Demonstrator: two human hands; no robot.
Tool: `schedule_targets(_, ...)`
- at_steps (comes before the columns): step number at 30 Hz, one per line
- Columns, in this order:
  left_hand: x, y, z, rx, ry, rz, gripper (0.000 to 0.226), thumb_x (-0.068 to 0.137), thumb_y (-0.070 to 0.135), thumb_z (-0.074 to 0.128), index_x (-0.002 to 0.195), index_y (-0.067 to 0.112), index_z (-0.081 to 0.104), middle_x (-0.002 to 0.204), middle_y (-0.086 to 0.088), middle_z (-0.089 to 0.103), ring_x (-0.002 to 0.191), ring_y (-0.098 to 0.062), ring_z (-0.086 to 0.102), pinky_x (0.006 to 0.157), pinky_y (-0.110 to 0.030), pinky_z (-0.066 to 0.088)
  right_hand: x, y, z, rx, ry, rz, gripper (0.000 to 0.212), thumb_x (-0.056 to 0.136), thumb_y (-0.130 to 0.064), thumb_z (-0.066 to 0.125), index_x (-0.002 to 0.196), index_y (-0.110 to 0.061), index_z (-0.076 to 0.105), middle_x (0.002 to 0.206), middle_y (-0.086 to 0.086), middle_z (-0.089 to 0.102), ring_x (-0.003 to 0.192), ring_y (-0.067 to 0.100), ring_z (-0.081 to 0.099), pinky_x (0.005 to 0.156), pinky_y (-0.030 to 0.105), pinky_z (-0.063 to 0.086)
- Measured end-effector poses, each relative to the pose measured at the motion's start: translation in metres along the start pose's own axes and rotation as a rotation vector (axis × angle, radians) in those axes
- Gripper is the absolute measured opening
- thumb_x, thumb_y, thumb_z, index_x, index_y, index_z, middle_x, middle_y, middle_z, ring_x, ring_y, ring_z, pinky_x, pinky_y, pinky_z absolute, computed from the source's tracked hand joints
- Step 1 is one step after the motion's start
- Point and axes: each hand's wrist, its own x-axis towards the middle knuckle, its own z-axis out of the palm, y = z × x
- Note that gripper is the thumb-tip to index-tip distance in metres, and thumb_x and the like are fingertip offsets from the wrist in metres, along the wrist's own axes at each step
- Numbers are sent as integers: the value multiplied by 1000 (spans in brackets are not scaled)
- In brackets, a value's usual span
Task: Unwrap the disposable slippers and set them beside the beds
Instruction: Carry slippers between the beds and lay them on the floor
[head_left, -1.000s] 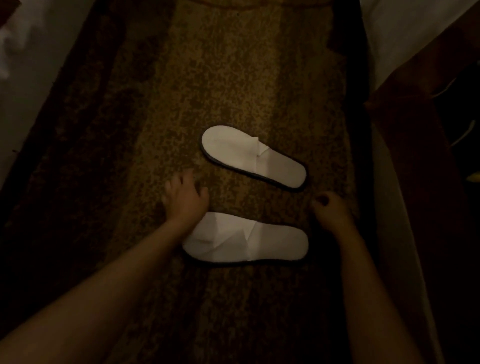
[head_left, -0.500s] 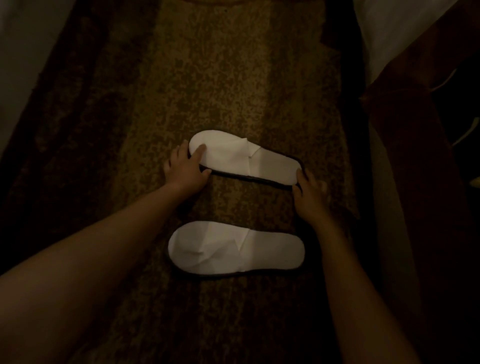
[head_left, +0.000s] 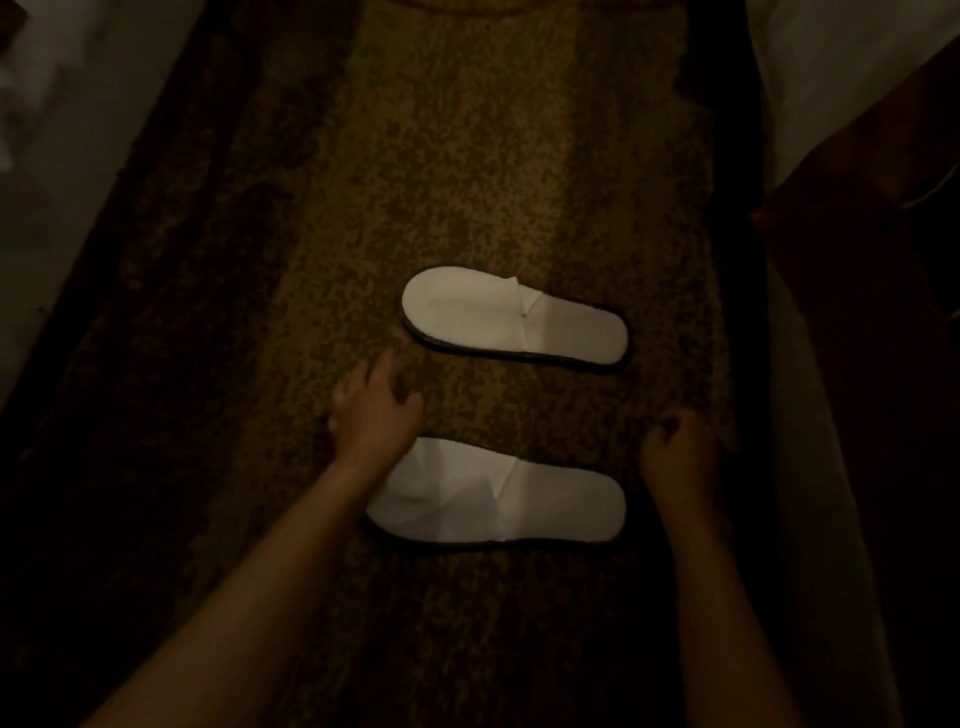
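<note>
White, thin cloth made up both disposable slippers: the far slipper (head_left: 514, 319) and the near slipper (head_left: 498, 499) lay flat and parallel on the brown carpet (head_left: 467, 156), between bed edges at either side. The left hand (head_left: 376, 410) hovered open, empty; the right hand (head_left: 675, 457) was loosely curled, holding nothing. They looked light and floppy, best pinched at toe and heel rims.

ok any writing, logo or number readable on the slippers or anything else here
None: no text can be read anywhere.
Far slipper: plain white, no print visible.
Near slipper: plain white, partly covered by the left hand.
Carpet: mottled pattern only; the frame is dim.
</note>
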Motion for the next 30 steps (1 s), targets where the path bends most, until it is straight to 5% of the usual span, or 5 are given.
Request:
schedule_targets(3, -37, -8, 5, 24, -107, -166, 61, 91, 29, 51, 148, 27, 27, 155, -11, 26, 143, -34, 19, 117, -50, 21, 0, 15, -2, -105, -256, 123, 26, 95, -20, 43, 97, 1, 59, 111, 15, 55, 103, 29, 54, 84, 31, 41)
schedule_targets(7, -65, -6, 16, 24, -166, -196, 62, 91, 29, 51, 148, 26, 25, 159, -5, 14, 145, -30, 9, 115, -54, 21, -8, 7, -1, 45, -461, 175, 69, 90, -44, 54, 148, -18, 25, 151, 6, 31, 133, 31, 35, 113, 44, 30)
schedule_targets(17, -65, -10, 19, 16, -153, -150, 62, 92, 28, 49, 148, 23, 25, 160, -4, 11, 146, -28, 5, 115, -53, 19, -22, -8, -6, 68, -546, 225, 70, 95, -41, 48, 150, -15, 14, 157, 7, 18, 139, 28, 27, 115, 37, 22)
schedule_targets(24, -78, -3, -24, 172, -159, -16, 56, 97, 32, 41, 148, 16, 26, 159, -13, 14, 146, -32, 9, 119, -47, 16, -73, -66, -24, -280, -241, 135, 51, 97, -26, 42, 141, -3, 31, 150, 21, 28, 136, 37, 26, 113, 46, 21)
schedule_targets(30, -137, 12, -111, 362, -282, -40, 60, 96, 43, 37, 149, 18, 23, 159, -13, 15, 147, -33, 10, 119, -49, 15, -157, -105, -82, -279, -542, 61, 64, 94, -41, 43, 146, -10, 21, 153, 18, 20, 139, 37, 19, 115, 48, 21)
